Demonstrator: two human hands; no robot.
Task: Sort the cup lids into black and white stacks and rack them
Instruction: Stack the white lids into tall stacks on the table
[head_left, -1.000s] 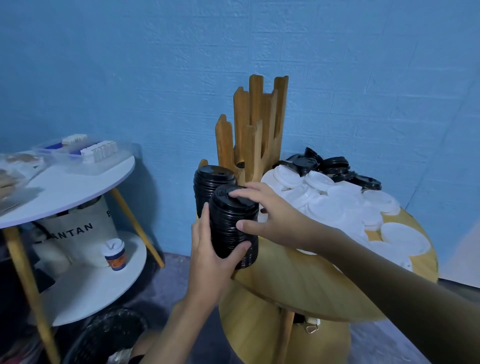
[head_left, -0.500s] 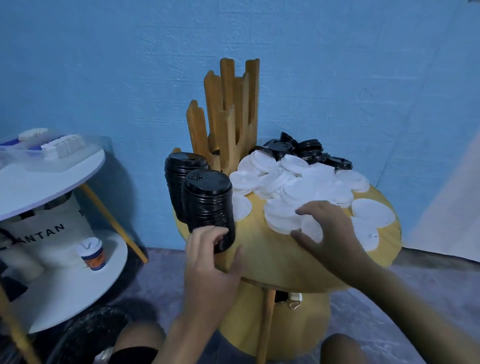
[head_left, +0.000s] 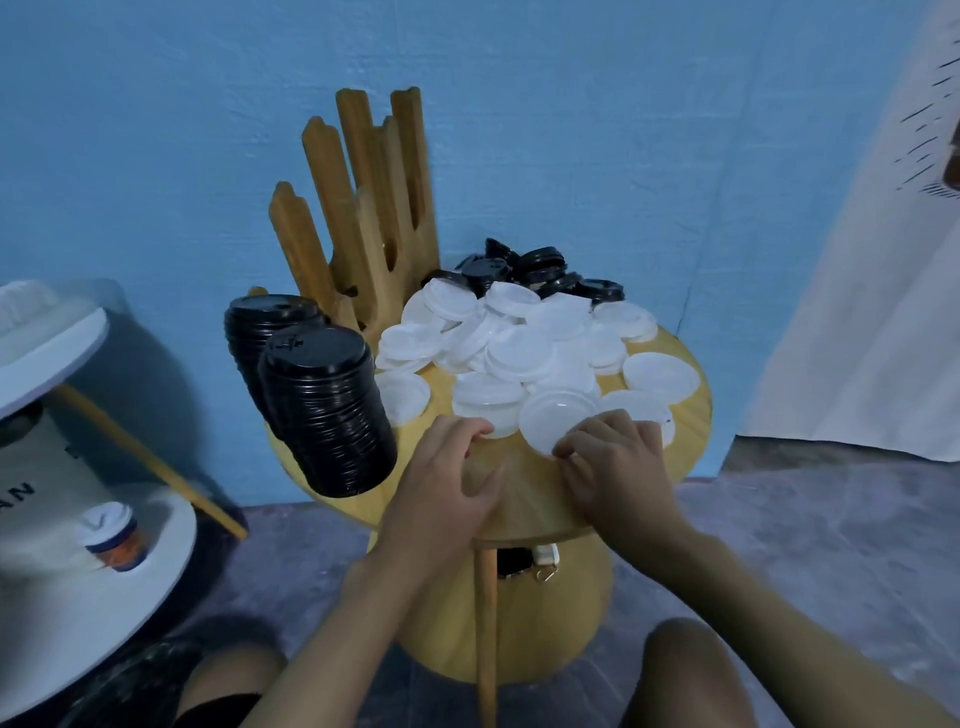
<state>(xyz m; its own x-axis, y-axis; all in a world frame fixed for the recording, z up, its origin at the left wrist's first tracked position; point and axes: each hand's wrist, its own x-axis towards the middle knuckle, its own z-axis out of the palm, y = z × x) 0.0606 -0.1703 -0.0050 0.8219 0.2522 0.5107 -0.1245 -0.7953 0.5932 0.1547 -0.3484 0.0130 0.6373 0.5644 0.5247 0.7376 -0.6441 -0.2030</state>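
Both hands have left the black stacks: the left hand (head_left: 447, 467), which was beside the front black stack (head_left: 327, 410) half a second ago, now rests near the front edge of the surface (head_left: 524, 509), next to the right hand (head_left: 613, 462). The right hand's fingertips pinch the near rim of a white lid (head_left: 558, 418) lying at the front of the loose white lids (head_left: 509, 343). The left hand's bent fingers touch the rim of a neighbouring lid; whether it grips that lid I cannot tell. As for progress, the front black stack and the rear black stack (head_left: 262, 332) stand at the left edge of the surface, not yet in the rack (head_left: 363, 208), whose slots appear empty. Some loose black lids (head_left: 540, 270) remain at the far edge. No white stack exists yet, so most of the work seems left.
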